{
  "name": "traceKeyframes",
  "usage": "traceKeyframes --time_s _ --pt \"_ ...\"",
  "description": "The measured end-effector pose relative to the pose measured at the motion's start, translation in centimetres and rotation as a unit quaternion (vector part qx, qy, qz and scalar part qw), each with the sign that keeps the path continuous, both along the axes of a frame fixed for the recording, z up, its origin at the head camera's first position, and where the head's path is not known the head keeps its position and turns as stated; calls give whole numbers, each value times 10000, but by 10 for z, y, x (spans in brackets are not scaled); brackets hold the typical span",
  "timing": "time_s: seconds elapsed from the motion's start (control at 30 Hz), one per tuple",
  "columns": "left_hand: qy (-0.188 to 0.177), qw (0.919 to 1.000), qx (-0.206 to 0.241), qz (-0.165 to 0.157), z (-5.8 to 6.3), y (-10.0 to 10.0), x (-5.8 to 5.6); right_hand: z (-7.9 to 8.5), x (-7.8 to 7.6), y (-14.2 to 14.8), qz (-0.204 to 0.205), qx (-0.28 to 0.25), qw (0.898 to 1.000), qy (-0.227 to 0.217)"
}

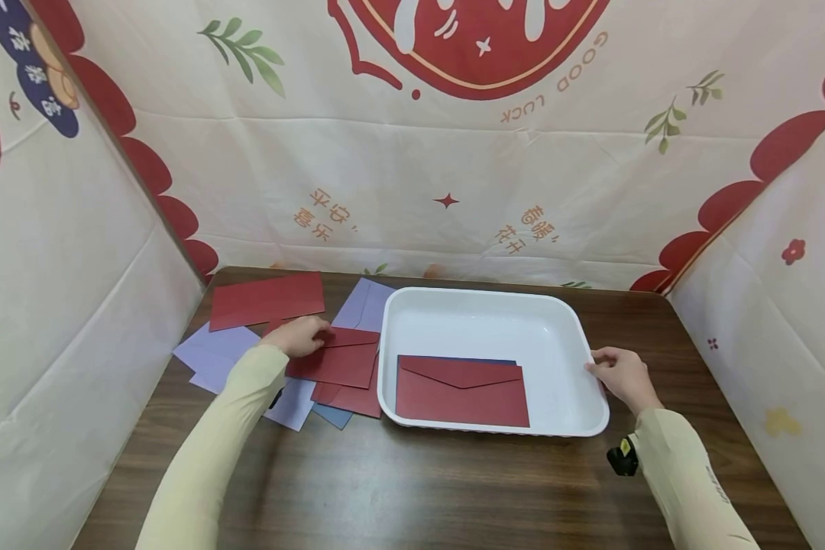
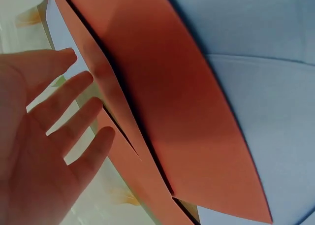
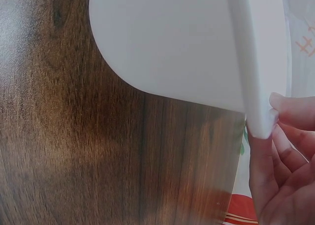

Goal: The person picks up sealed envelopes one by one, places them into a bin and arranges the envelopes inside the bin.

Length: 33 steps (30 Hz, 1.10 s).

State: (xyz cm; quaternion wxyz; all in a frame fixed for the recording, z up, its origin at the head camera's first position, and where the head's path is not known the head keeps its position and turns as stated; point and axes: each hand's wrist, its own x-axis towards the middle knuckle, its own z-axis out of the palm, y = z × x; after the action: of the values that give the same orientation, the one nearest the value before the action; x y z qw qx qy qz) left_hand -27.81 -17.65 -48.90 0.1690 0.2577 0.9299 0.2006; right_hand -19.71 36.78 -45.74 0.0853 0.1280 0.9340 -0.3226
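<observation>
Reaching with the left hand (image 1: 297, 336) over a red envelope (image 1: 344, 363), with fingers parted and loosely bent; cannot tell from these views whether touching the paper. Seen from the left wrist, spread wide, thumb included, just beside red edges.

Can find that envelope flap side up, under the left fingertips and stretching right of them. Can see a second red envelope (image 1: 357, 401) partly beneath it, right of and nearer than the left fingers, and a blue envelope (image 1: 333, 415) poking out nearer still. Can also see a third red envelope (image 1: 268, 298) just beyond the left fingers, purple envelopes (image 1: 213, 347) to their left, and another purple envelope (image 1: 360, 302) beyond and to their right, next to the tray.

Pinching the white tray (image 1: 481, 325) by its right-hand rim with the right hand (image 1: 622, 376), thumb and fingers bent around the edge. Can see inside, left of the right fingers, a fourth red envelope (image 1: 464, 405), flap up, with a blue strip (image 1: 498, 361) showing past its far edge.

Wearing pale yellow sleeves (image 1: 241, 405), with a black device (image 1: 622, 458) behind the right fingers, at the wrist. Working over a brown table (image 1: 399, 496).
</observation>
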Motion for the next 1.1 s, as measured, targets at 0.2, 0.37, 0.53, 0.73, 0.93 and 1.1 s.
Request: traceKeyframes --time_s 0.2,0.37,0.53,0.73,0.93,1.1 --pt "113 9991 -124 395 1 -1 -9 -2 -2 1 45 -25 10000 -10" --pt "177 9966 -360 717 1 -2 -11 -1 -1 1 10 -60 10000 -43" --pt "224 9959 -444 760 -4 -6 -14 -1 0 1 10 -60 10000 -64" --pt "300 9958 -512 691 -8 -5 -15 -2 -1 1 -10 -59 9999 -83" --pt "437 9933 -623 869 -8 -3 -13 -1 0 2 -17 -33 10000 -58" --pt "549 9912 -762 935 -7 -1 -11 0 -1 1 16 -41 10000 -39"
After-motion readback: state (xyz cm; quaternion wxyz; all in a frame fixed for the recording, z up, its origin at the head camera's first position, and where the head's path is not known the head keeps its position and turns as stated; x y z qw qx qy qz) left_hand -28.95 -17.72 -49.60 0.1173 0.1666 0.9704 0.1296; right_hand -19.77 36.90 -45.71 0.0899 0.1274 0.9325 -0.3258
